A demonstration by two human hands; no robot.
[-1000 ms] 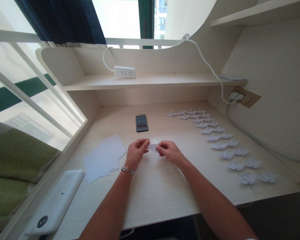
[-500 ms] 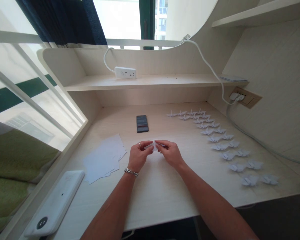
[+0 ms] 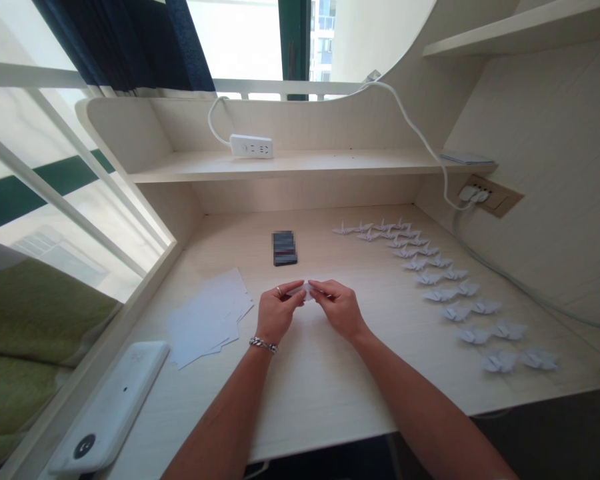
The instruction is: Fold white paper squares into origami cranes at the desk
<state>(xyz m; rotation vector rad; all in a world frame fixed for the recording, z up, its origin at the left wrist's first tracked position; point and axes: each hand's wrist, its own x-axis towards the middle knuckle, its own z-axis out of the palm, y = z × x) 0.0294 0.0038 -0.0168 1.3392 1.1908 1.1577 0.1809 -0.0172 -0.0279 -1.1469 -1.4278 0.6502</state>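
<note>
- Across the lower half of the frame, a pale wood-grain desk is seen, built into a unit with a shelf above it.
- At upper left, a dark blue curtain is hung beside a bright window, and a white bed rail is angled in front of a green blanket.
- On the right of the desk, white paper cranes are laid in two long rows, apparently spaced so that none overlap.
- Left of centre, a loose pile of white paper sheets is left flat, just beside the left hand.
- At lower left, a white slab-shaped device is set along the desk edge; its exact kind cannot be told.
- Upper centre, a phone is laid flat, its surface blurred.
- At centre, a folded white paper piece is held above the desk, mostly hidden by the fingers.
- The left hand and right hand are both closed in a fingertip pinch on it, from opposite sides, so that it is kept off the desk.
</note>
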